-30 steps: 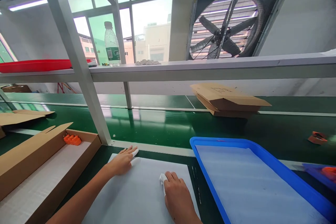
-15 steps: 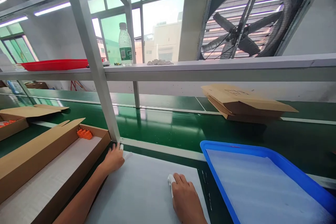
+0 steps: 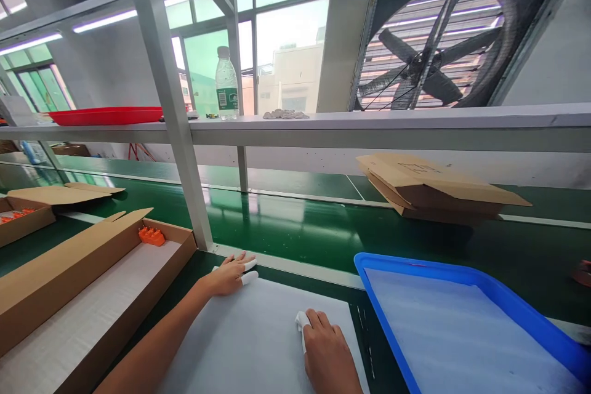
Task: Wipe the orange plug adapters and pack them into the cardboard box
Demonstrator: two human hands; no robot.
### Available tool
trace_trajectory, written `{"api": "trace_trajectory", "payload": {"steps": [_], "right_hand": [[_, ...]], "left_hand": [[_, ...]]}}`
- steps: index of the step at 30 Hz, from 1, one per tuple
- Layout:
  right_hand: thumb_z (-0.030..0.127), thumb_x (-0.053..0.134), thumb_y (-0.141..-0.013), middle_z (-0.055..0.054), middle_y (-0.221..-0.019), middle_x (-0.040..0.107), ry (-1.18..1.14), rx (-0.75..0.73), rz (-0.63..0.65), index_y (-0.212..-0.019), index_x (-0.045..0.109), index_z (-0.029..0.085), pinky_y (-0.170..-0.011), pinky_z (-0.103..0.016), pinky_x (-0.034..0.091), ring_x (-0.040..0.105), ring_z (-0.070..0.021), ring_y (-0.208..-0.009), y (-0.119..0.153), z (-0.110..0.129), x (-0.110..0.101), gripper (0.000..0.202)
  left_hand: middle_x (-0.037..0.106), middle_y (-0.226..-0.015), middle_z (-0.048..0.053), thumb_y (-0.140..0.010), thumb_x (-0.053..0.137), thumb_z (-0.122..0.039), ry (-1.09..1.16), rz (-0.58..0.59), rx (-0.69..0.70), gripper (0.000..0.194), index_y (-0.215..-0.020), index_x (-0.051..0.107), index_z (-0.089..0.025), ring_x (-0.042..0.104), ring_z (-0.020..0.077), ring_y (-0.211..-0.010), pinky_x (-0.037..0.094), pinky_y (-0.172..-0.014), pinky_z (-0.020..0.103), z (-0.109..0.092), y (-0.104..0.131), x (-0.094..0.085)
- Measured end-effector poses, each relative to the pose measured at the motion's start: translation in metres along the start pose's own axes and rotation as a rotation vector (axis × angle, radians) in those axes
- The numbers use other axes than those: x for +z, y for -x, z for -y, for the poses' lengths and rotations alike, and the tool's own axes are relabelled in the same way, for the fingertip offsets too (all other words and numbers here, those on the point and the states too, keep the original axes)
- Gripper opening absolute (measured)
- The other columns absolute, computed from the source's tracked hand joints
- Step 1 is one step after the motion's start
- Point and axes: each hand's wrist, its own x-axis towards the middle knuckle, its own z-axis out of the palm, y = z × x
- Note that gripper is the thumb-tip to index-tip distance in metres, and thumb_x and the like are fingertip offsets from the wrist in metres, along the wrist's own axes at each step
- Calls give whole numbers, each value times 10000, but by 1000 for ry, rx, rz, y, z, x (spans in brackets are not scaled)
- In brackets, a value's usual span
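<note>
My left forearm (image 3: 161, 348) stretches forward, the left hand (image 3: 226, 277) palm-down with fingers spread over the far-left edge of the white sheet (image 3: 253, 332); my right hand (image 3: 330, 354) lies nearer me on it, fingers curled beside white material (image 3: 301, 321); whether they pinch it, I cannot tell.

Paper (image 3: 258, 338) at 6 o'clock is plain white, cardboard box (image 3: 69, 286) at 8 is tan with bright orange bits (image 3: 151, 236), tray rim (image 3: 521, 313) at 4's super blue, table (image 3: 300, 221) is deep green, and the shutter (image 3: 466, 18) at 2 is striped.
</note>
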Motion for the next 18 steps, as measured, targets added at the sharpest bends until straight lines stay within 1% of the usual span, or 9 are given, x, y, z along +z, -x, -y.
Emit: {"api": "trace_trajectory", "payload": {"steps": [2,4,7,9,12,13,15,16,18], "right_hand": [[-95,479,-808,-128,-1330,676,8,-1,-2,-1182,751,189,-995,-498,554,631,-331,-1223,1,1,-1,543],[-98,488,-807,-136,-1346,665,17,-1,2,-1188,747,172,-1009,-509,544,620,-336,-1239,2,2,-3,534],[-115,473,-807,-131,-1358,658,28,1,8,-1209,734,178,-1014,-505,539,610,-327,-1252,4,3,-6,562],[-127,459,-802,-119,-1351,661,32,7,5,-1187,739,191,-1000,-482,542,614,-313,-1239,5,3,-7,572],[-109,450,-819,-126,-1288,678,35,11,-2,-1092,755,164,-958,-439,536,621,-295,-1185,7,4,-6,492],[-97,450,-827,-131,-1253,685,32,10,-1,-1058,755,152,-939,-429,534,622,-291,-1159,7,5,-5,456],[-58,478,-838,-141,-1197,687,10,13,3,-1005,748,133,-919,-426,530,623,-287,-1114,8,10,-6,371],[-31,508,-842,-149,-1196,682,-10,13,-3,-992,745,125,-947,-441,519,616,-293,-1118,9,12,-8,321],[21,555,-863,-169,-1251,658,-60,-6,-68,-999,743,117,-1069,-501,444,581,-311,-1192,12,11,-17,251]], "left_hand": [[371,-1629,136,-976,473,-552,-24,0,-67,597,-1464,523,-210,269,366,-1527,243,-1199,555,-5,-7,-6],[418,-1588,181,-971,540,-524,-41,-17,-123,571,-1404,558,-153,367,375,-1470,280,-1168,605,-13,-11,-12],[628,-1369,126,-963,594,-457,-31,-48,-126,374,-1190,675,-170,629,280,-1187,476,-1022,479,-31,-6,-23],[720,-1141,132,-972,555,-416,-20,-99,-132,307,-961,723,-159,697,265,-971,526,-844,378,-49,8,-35],[720,-957,82,-1036,361,-404,23,-212,-92,434,-829,670,-180,675,204,-814,482,-692,291,-76,45,-60],[704,-888,55,-1049,306,-416,51,-268,-64,471,-803,642,-194,650,181,-765,461,-651,273,-83,58,-68],[670,-782,19,-1018,392,-423,159,-478,72,418,-723,599,-211,597,157,-672,432,-606,267,-93,84,-79],[677,-802,16,-1001,426,-402,201,-486,139,380,-719,602,-218,592,154,-667,439,-604,264,-95,93,-79],[718,-943,12,-966,469,-339,220,-344,225,255,-834,669,-250,633,161,-712,484,-618,264,-92,105,-67]]}}
